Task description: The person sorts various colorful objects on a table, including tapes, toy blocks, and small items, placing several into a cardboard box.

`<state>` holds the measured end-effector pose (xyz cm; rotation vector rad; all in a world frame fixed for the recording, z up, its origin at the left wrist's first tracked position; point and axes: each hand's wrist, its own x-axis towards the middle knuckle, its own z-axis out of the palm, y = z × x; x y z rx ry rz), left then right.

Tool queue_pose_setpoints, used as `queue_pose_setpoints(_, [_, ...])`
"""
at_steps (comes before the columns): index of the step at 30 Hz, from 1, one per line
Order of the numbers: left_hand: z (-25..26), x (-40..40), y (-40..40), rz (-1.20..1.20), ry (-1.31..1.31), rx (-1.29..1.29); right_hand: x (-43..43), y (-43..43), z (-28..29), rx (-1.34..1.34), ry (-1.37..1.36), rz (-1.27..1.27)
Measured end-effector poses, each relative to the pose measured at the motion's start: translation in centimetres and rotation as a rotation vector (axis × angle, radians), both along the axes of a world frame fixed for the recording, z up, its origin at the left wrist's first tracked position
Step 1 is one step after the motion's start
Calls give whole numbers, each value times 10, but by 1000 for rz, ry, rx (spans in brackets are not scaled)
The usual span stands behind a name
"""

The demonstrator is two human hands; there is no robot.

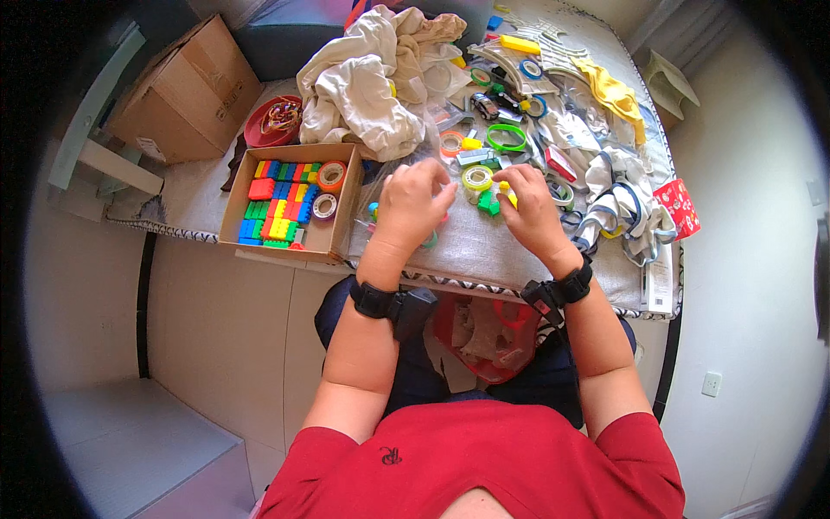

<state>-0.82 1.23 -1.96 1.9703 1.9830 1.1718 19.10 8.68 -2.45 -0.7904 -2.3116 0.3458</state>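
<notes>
My left hand (pixel 415 201) hovers over the front of the cloth-covered surface, its fingers bent; nothing shows in it, though its underside is hidden. Small toys lie partly hidden beneath it. My right hand (pixel 533 206) is beside a green toy block (pixel 489 204) and a yellow piece (pixel 510 195), its fingertips close to the yellow one; contact cannot be made out. Between the hands lies a yellow-green tape roll (pixel 477 178). To the left, a shallow cardboard box (pixel 338 224) holds rows of colourful building blocks (pixel 279 207), an orange tape roll (pixel 332 176) and a purple one (pixel 324 206).
Behind my left hand is a heap of cream cloth (pixel 369 97), with a red bowl (pixel 269 123) of cords beside it. Toys, a green ring (pixel 506 137) and a toy car (pixel 484 106) crowd the back. White cloth (pixel 622 201) lies right. A red basket (pixel 486 337) stands below.
</notes>
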Motion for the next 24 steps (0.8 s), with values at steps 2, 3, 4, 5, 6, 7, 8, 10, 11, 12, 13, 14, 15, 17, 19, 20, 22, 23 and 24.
queue_pose_setpoints(2, [-1, -8, 0, 48, -124, -12, -8, 6, 2, 7, 9, 17])
queue_pose_setpoints(3, [-2, -10, 0, 51, -125, -10, -13, 10, 4, 14, 20, 30])
queue_pose_setpoints(4, [-3, -12, 0, 64, -124, 7, -18, 15, 6, 13, 30, 32])
queue_pose_setpoints(5, [-4, -14, 0, 77, -122, 24, -23, 20, 7, 15, 30, 37])
queue_pose_setpoints(6, [-4, -14, 1, 78, -125, 27, -27, 27, 7, 13, -16, 27])
queue_pose_setpoints(7, [-5, -14, 1, 73, -124, 18, -30, 33, 8, 11, -61, 16])
queue_pose_setpoints(8, [-5, -14, 2, 69, -124, 9, -36, 40, 9, -6, -106, 24])
queue_pose_setpoints(10, [-6, -15, 2, 71, -122, 21, -51, 48, 6, 23, -94, 40])
queue_pose_setpoints(11, [-6, -15, 2, 70, -120, 32, -58, 51, 3, 50, -80, 53])
queue_pose_setpoints(12, [-5, -15, 2, 71, -120, 33, -63, 55, -1, 51, -136, 30])
queue_pose_setpoints(13, [-4, -14, 1, 67, -122, 44, -66, 59, -5, 53, -136, 31])
queue_pose_setpoints(14, [-3, -13, 1, 61, -124, 56, -68, 63, -9, 36, -205, 6])
queue_pose_setpoints(15, [-3, -14, 1, 63, -122, 56, -71, 65, -11, 18, -274, -18])
queue_pose_setpoints(17, [-2, -14, 1, 53, -109, 69, -74, 71, -15, 5, -311, -33])
queue_pose_setpoints(19, [-2, -14, 1, 49, -105, 78, -76, 74, -18, 20, -424, -88])
queue_pose_setpoints(20, [-2, -14, 1, 43, -101, 88, -76, 75, -20, 20, -424, -90])
queue_pose_setpoints(22, [-1, -14, 0, 33, -91, 101, -77, 73, -20, 111, -405, -68])
queue_pose_setpoints(23, [-1, -13, 0, 24, -81, 115, -77, 72, -19, 110, -405, -72])
queue_pose_setpoints(24, [-1, -13, 0, 20, -80, 116, -76, 70, -18, 144, -373, -54])
